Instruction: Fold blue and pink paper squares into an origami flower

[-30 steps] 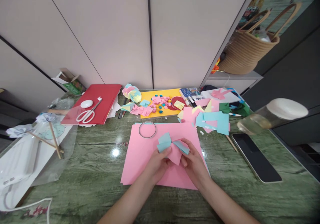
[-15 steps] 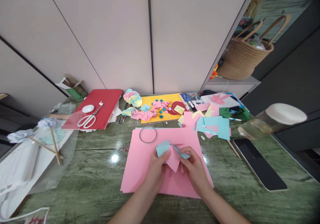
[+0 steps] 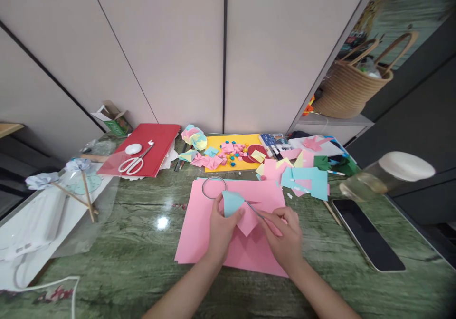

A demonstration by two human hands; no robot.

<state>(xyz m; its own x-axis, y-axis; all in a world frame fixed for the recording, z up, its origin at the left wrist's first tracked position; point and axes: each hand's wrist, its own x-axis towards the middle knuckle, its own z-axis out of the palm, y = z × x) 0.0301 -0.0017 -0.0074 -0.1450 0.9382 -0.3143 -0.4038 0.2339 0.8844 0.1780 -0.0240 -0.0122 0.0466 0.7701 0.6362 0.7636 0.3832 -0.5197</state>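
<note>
Between my two hands is a folded paper piece (image 3: 233, 203), with light blue flaps at its sides and a pink pointed part at the lower middle. My left hand (image 3: 223, 224) grips its left blue flap, thumb in front and fingers behind. With thumb and fingers, my right hand (image 3: 283, 236) pinches the right flap, which shows nearly edge-on. Both hands are over a stack of pink paper sheets (image 3: 203, 238). A thin metal ring (image 3: 203, 190) lies on the stack's upper left, just beyond my left hand.
White scissors (image 3: 134, 162) rest on a red folder (image 3: 156, 143) at back left. Paper scraps (image 3: 313, 176) and small coloured balls (image 3: 235, 153) spread along the back. To the right are a phone (image 3: 368, 236) and a clear bottle with a white lid (image 3: 377, 181). Paper flowers on sticks (image 3: 85, 188) lie left.
My left hand has shifted up along the blue flap, which now looks broader and rounder. My right hand has turned, its fingers more curled at the right flap. The whole view has shifted slightly.
</note>
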